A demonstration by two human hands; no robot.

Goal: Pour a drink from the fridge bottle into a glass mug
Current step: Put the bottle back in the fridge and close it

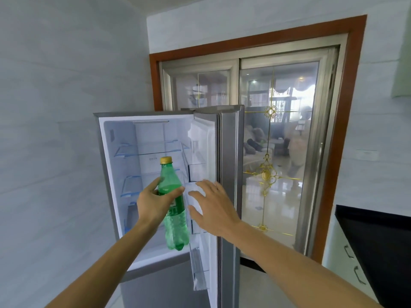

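Observation:
A green plastic bottle [175, 221] with a yellow cap is held upright in front of the open fridge [142, 138]. My left hand [153, 203] is wrapped around its upper body, just below the shoulder. My right hand [213, 205] is spread open with its fingers apart, reaching toward the inner side of the fridge door [229, 174], next to the door shelves. It holds nothing. No glass mug is in view.
The fridge interior shows glass shelves [146, 150] with nothing visible on them. A sliding glass door [278, 141] with a wooden frame stands behind the fridge door. A dark countertop [378, 236] with white cabinets is at the right. A plain wall is at the left.

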